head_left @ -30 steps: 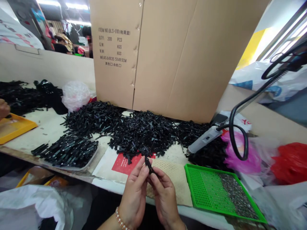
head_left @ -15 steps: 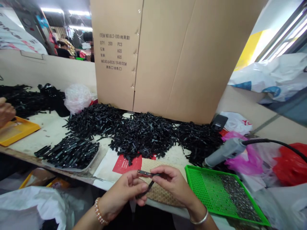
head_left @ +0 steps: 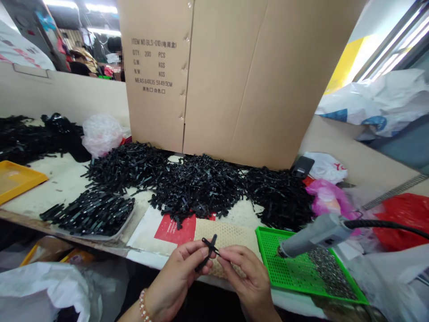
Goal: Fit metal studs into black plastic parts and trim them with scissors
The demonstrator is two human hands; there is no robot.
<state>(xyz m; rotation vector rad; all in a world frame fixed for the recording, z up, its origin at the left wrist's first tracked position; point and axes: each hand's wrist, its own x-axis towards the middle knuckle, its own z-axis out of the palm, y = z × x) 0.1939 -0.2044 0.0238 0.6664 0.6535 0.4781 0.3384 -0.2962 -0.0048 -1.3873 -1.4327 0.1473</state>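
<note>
Between finger and thumb my left hand [head_left: 182, 273] grips two slim black strips [head_left: 210, 246], which cross each other. My right hand [head_left: 248, 276] pinches the right end of the upper strip. Both hands are above the front edge of a beige textured pad [head_left: 231, 233]. Behind the pad lies a heap of similar black strips [head_left: 201, 188]. To the right, a grey corded power screwdriver [head_left: 315, 235] slants over a green perforated tray [head_left: 288, 273] with many small metal parts at its right side.
A tall cardboard sheet [head_left: 234, 80] stands behind the heaps. At left are a clear container [head_left: 124, 229] of lined-up black strips and a yellow tray [head_left: 23, 181]. Plastic bags [head_left: 402, 219] crowd the right side. A dark phone-like object [head_left: 303, 166] rests by the right heap.
The black strips have been turned in my fingers and now cross. The screwdriver has swung lower over the green tray. Another person's hand at the far left has left the view.
</note>
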